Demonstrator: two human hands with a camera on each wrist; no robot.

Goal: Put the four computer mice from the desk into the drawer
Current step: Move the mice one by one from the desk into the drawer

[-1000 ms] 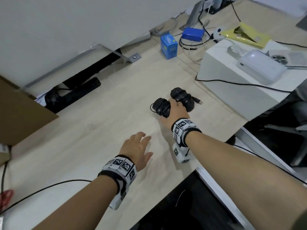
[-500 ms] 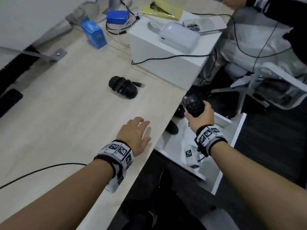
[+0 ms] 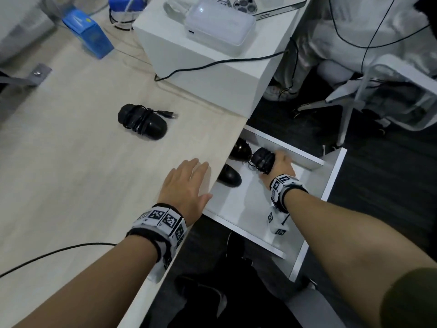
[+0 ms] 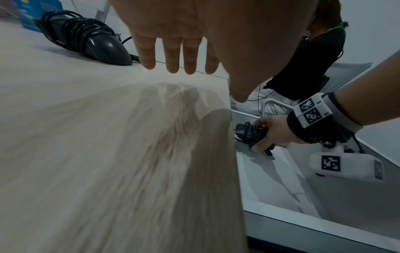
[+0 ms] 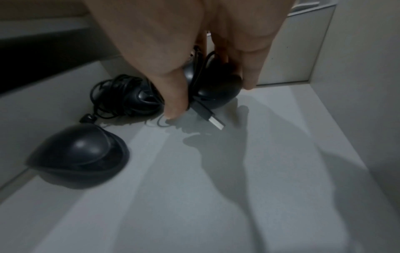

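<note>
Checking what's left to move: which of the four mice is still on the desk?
The cable-wrapped mouse lying alone on the desk. Two others lie in the drawer; the right hand holds the fourth there.

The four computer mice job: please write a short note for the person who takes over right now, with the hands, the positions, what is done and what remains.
Right hand: grips a black cable-wrapped mouse low inside the open white drawer; not released.
Left hand: open, flat over the pale wooden desk edge, holding nothing.
Two black mice already lie in the drawer: a glossy one near the back, another nearer the front, both by the desk side.
One black mouse with its cable wound round it is on the desk.
Done: two stored, third almost down.
Left: release the third, fetch the desk mouse, put it in.
</note>
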